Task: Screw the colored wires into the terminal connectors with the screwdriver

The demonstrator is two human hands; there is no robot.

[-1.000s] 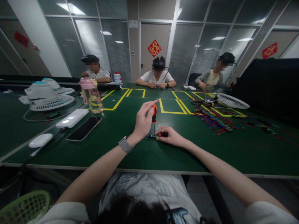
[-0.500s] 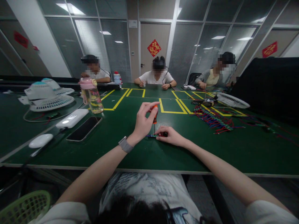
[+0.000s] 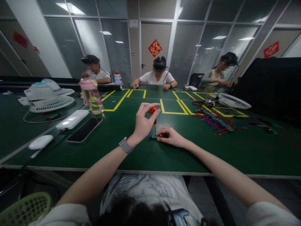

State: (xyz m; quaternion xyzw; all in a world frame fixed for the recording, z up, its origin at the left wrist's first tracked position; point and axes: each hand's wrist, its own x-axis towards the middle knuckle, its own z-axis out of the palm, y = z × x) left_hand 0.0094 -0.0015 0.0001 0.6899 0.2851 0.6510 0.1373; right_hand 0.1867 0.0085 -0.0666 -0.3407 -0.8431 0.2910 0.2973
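Note:
An orange-and-black screwdriver [image 3: 155,121] stands nearly upright in the middle of the table. My left hand [image 3: 144,123], with a grey-strapped watch on its wrist, is closed around the handle with thumb and fingers near its top. The thin shaft points down onto a small green circuit board [image 3: 152,137] lying on the tabletop. My right hand [image 3: 172,137] rests low beside the board and pinches its right end, with wires partly hidden under the fingers. Whether the tip sits in a screw is too small to tell.
Wired circuit boards [image 3: 215,121] lie in a row at right, near a white fan part [image 3: 234,101]. To the left are a phone [image 3: 85,130], white power bank [image 3: 72,120], drink bottle [image 3: 92,99] and fans [image 3: 50,97]. Three people sit across the table.
My left fingers have shifted slightly around the screwdriver handle, which leans a touch left. My right hand stays put. Across the table, hands of two co-workers have moved.

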